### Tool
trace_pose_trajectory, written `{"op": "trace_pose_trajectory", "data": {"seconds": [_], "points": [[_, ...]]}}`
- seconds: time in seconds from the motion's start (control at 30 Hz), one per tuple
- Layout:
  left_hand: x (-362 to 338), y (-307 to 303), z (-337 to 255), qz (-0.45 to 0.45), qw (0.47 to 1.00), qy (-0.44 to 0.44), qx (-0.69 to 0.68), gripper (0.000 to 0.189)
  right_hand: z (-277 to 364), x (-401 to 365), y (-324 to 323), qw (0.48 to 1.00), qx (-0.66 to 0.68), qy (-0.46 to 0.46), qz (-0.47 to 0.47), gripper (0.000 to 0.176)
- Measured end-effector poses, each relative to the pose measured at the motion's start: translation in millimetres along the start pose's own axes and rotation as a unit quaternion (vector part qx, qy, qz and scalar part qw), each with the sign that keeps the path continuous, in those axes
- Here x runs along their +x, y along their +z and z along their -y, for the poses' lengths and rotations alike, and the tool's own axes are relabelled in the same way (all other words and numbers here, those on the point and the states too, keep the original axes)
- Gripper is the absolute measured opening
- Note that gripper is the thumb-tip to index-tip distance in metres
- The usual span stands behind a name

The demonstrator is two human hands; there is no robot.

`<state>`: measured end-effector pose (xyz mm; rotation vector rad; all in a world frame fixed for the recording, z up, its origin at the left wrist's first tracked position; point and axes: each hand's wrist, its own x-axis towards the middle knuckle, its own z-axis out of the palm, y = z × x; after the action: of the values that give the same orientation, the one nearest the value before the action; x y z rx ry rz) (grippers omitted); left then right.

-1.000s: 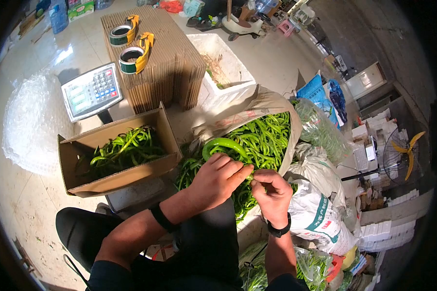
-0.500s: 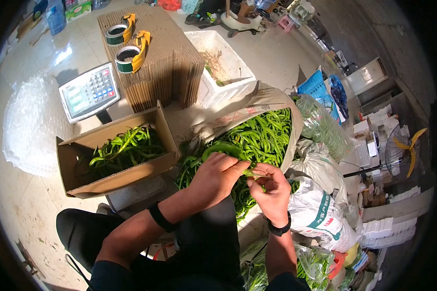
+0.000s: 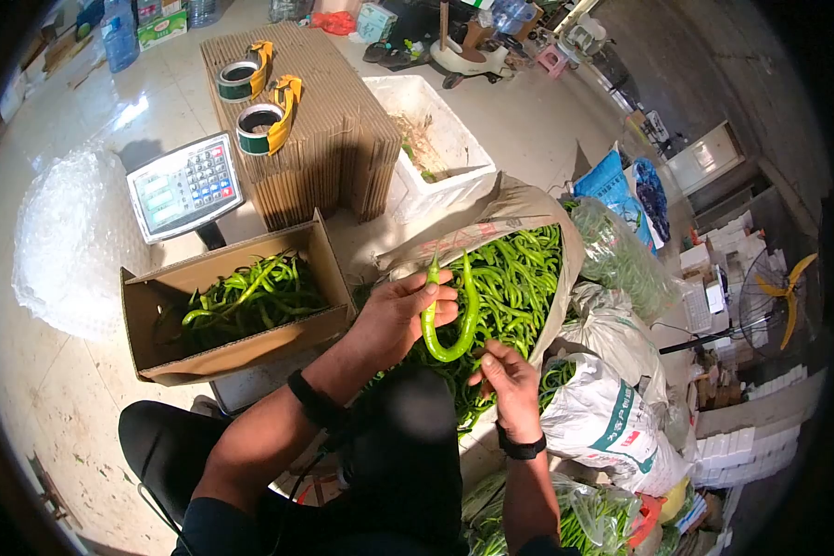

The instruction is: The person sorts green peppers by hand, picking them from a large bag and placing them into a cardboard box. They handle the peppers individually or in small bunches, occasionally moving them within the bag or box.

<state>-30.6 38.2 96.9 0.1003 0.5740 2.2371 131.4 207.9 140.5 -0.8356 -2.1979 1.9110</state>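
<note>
In my left hand (image 3: 400, 315) is a long green chili pepper (image 3: 473, 315), bent into a U and raised above the open sack (image 3: 573, 255). The thumb and fingers pinch one of its arms. Green peppers (image 3: 519, 269) fill the sack. Lower and to the right, my right hand (image 3: 514, 394) is closed with thumb and fingertips together at the sack's near side. Whatever is between those fingertips is too small to make out. A cardboard box (image 3: 250, 357) with more green peppers (image 3: 255, 295) stands left of my left hand.
A scale display (image 3: 183, 185) rises behind the box, with bubble wrap (image 3: 69, 241) to its left. Two tape dispensers (image 3: 264, 125) lie on stacked flat cardboard (image 3: 329, 102). A white foam box (image 3: 463, 181) stands behind the sack. Stuffed bags (image 3: 602, 417) crowd the right, near a fan (image 3: 774, 292).
My hands have moved apart. The left one has lifted the bent pepper up and turned it into clear view; the right one has dropped slightly. The whole view has shifted a little.
</note>
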Motion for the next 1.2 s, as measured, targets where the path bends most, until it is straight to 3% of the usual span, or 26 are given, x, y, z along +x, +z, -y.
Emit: {"op": "trace_pose_trajectory", "data": {"seconds": [0.03,0.2,0.67,1.2], "points": [[0.8,-1.0,0.9,0.016,0.999,-0.004,-0.029,0.038,-3.5,0.1,3.8,0.992,0.1,0.063,0.043,0.04],[-3.3,3.5,3.8,0.007,1.0,-0.021,-0.017,0.038,-8.0,11.1,18.3,0.959,0.24,0.065,0.135,0.03],[-7.6,1.8,8.0,-0.026,0.999,-0.012,0.018,0.037,-5.6,9.8,29.6,0.988,0.125,-0.048,0.072,0.017],[-7.6,1.3,10.3,-0.018,0.999,-0.012,0.034,0.035,-7.6,6.1,31.0,0.99,0.118,-0.059,0.048,0.015]]}}
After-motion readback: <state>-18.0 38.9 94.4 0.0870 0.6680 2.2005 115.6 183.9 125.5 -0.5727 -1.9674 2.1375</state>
